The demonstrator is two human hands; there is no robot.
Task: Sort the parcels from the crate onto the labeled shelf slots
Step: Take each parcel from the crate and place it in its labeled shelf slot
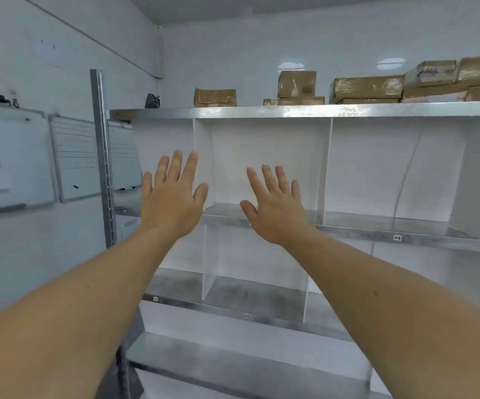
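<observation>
- Hanging on the wall at the left edge of the frame: a whiteboard (pixel 8 156), with a lined board (pixel 74 159) just beside it.
- Standing upright left of centre: a grey metal post (pixel 102 156), carrying the corner of the shelving.
- Reaching forward at centre left: the left hand (pixel 172 200), back facing the camera, fingers straight and spread, gripping nothing.
- Reaching forward just right of centre: the right hand (pixel 276 208), posed likewise, fingers straight and fanned, holding nothing, staying apart from the left hand.
- Standing behind both hands: white dividers (pixel 201 156), splitting the middle shelf (pixel 377 228) into slots (pixel 377 168).
- Sitting on the shelf front at right of centre: a small label tag (pixel 397 238), print too small for reading.
- Lying across the upper right of the frame: brown parcels (pixel 367 87), resting on the top shelf (pixel 262 112), several stacked on one another, well apart from both hands.
</observation>
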